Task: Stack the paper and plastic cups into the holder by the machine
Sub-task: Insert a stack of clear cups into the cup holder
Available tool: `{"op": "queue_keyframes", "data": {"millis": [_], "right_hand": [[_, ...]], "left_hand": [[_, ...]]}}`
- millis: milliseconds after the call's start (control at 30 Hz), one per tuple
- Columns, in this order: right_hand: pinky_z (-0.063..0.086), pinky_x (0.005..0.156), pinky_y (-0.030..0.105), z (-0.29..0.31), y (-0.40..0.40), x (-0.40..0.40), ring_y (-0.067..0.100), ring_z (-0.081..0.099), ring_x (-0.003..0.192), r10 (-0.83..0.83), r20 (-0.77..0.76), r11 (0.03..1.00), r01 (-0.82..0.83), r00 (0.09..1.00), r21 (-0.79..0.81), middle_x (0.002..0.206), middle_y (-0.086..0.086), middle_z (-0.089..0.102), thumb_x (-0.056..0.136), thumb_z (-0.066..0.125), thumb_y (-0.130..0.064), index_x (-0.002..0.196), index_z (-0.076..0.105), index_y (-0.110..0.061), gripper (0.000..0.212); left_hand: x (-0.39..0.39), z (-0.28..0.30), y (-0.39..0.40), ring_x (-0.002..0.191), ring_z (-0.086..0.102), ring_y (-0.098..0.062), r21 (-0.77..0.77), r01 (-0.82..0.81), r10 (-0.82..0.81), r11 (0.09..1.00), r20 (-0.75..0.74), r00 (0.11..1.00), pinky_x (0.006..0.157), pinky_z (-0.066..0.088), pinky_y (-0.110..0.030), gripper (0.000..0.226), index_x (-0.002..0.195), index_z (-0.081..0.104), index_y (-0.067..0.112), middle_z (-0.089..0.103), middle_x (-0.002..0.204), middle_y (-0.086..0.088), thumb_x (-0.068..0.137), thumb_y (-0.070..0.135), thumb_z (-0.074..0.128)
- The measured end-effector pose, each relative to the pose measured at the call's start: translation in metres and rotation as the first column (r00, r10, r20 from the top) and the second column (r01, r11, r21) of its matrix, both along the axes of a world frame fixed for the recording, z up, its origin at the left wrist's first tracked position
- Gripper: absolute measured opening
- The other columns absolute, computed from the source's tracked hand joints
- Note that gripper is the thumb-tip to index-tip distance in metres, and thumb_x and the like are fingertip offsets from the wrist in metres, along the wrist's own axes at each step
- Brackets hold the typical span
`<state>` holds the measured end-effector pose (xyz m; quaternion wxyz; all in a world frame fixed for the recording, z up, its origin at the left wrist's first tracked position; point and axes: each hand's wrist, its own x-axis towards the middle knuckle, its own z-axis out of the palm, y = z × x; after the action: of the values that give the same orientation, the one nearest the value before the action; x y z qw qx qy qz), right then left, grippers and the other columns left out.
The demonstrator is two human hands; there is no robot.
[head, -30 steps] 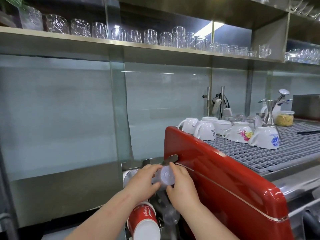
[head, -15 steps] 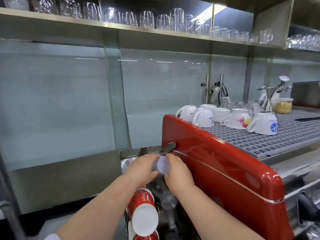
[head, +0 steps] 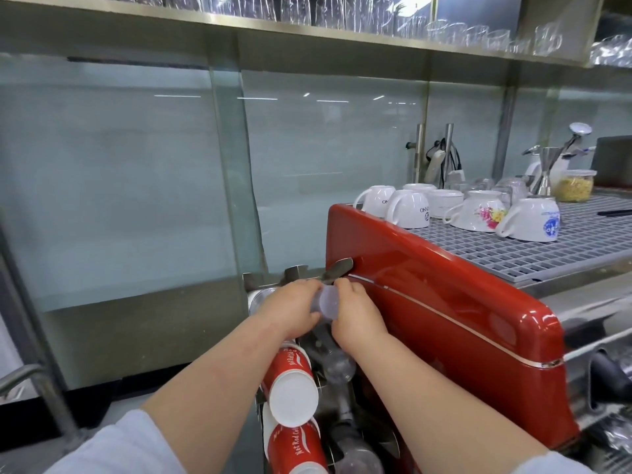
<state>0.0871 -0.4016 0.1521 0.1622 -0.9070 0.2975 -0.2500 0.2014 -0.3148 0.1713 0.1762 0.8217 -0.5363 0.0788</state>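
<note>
Café bar station: red espresso machine (head: 444, 302) carrying upturned cups (head: 410, 208) on its grate, glasses (head: 342, 12) racked on overhead shelf (head: 307, 32).

Centre frame: left hand (head: 289, 311) and right hand (head: 357, 314) together grip a clear plastic cup (head: 326, 302) at the holder (head: 337, 398) top. Red paper cups (head: 292, 384) protrude below, lower centre. Red machine (head: 444, 309) at right carries inverted white mugs (head: 526, 218), upper right.
</note>
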Motion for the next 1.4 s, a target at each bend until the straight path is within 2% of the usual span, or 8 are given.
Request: {"op": "queue_keyframes", "data": {"millis": [400,633,833,933,1033,1133,1267,1400], "right_hand": [[0.044,0.087,0.037,0.007,0.017,-0.024,0.036,0.052,0.108,-0.014,-0.112,1.000,0.015,0.994,0.008,0.126,0.015,0.043,0.078,0.059,-0.002,0.131,0.039,-0.013,0.058],[0.044,0.098,0.038,0.038,0.025,-0.050,0.031,0.050,0.118,-0.022,-0.229,0.998,0.008,0.973,-0.063,0.134,0.010,0.043,0.083,0.057,-0.016,0.130,0.050,-0.016,0.048],[0.047,0.078,0.030,0.084,0.044,-0.072,0.029,0.058,0.094,-0.008,-0.586,0.977,-0.120,0.810,-0.179,0.110,0.010,0.063,0.084,0.060,-0.028,0.104,0.062,-0.008,0.028],[0.044,0.078,0.030,0.092,0.052,-0.087,0.029,0.059,0.102,0.029,-0.650,0.966,-0.187,0.759,-0.176,0.118,0.008,0.063,0.083,0.062,-0.037,0.116,0.063,-0.012,0.041],[0.045,0.092,0.034,0.091,0.059,-0.100,0.028,0.056,0.111,0.061,-0.692,0.955,-0.245,0.719,-0.170,0.127,0.007,0.059,0.085,0.060,-0.042,0.125,0.059,-0.017,0.047],[0.046,0.096,0.042,0.091,0.063,-0.110,0.027,0.057,0.109,0.114,-0.719,0.945,-0.298,0.686,-0.134,0.124,0.005,0.060,0.084,0.059,-0.047,0.121,0.063,-0.021,0.045],[0.046,0.092,0.040,0.085,0.072,-0.128,0.022,0.056,0.105,0.178,-0.689,0.917,-0.372,0.703,-0.143,0.119,-0.003,0.061,0.082,0.057,-0.051,0.119,0.062,-0.028,0.044],[0.044,0.080,0.033,0.064,0.083,-0.148,0.016,0.052,0.095,0.264,-0.640,0.897,-0.428,0.722,-0.113,0.107,-0.009,0.060,0.080,0.056,-0.051,0.118,0.059,-0.034,0.042]], "left_hand": [[-0.024,0.011,0.018,0.115,0.061,-0.024,0.180,-0.061,0.061,0.982,0.004,0.998,0.075,0.038,-0.029,0.052,0.137,0.050,0.023,0.063,0.131,-0.001,0.087,0.034,0.058],[-0.041,0.030,0.040,0.115,0.060,-0.025,0.275,-0.056,0.043,0.960,0.053,0.998,0.081,0.048,-0.031,0.047,0.135,0.055,0.024,0.063,0.130,-0.003,0.089,0.033,0.056],[-0.060,0.061,0.063,0.106,0.062,-0.025,0.511,-0.079,0.019,0.856,0.122,0.992,0.089,0.052,-0.037,0.040,0.126,0.063,0.028,0.066,0.122,-0.001,0.089,0.043,0.056],[-0.071,0.074,0.078,0.111,0.059,-0.023,0.628,-0.066,0.003,0.775,0.101,0.995,0.099,0.049,-0.043,0.044,0.127,0.060,0.034,0.061,0.128,0.005,0.088,0.053,0.057],[-0.081,0.082,0.093,0.112,0.056,-0.019,0.638,-0.018,-0.026,0.770,0.060,0.998,0.103,0.045,-0.040,0.047,0.132,0.055,0.039,0.057,0.132,0.009,0.089,0.056,0.057],[-0.087,0.090,0.110,0.108,0.053,-0.016,0.624,0.009,-0.058,0.782,0.059,0.997,0.094,0.041,-0.033,0.047,0.134,0.053,0.040,0.058,0.128,0.012,0.091,0.057,0.055],[-0.103,0.087,0.134,0.106,0.055,-0.012,0.572,0.064,-0.084,0.818,0.008,0.996,0.081,0.040,-0.026,0.038,0.128,0.056,0.041,0.058,0.113,0.017,0.092,0.054,0.054],[-0.123,0.069,0.156,0.101,0.058,-0.005,0.556,0.146,-0.131,0.818,-0.068,0.989,0.086,0.043,-0.027,0.035,0.123,0.057,0.046,0.059,0.101,0.028,0.089,0.055,0.058]]}}
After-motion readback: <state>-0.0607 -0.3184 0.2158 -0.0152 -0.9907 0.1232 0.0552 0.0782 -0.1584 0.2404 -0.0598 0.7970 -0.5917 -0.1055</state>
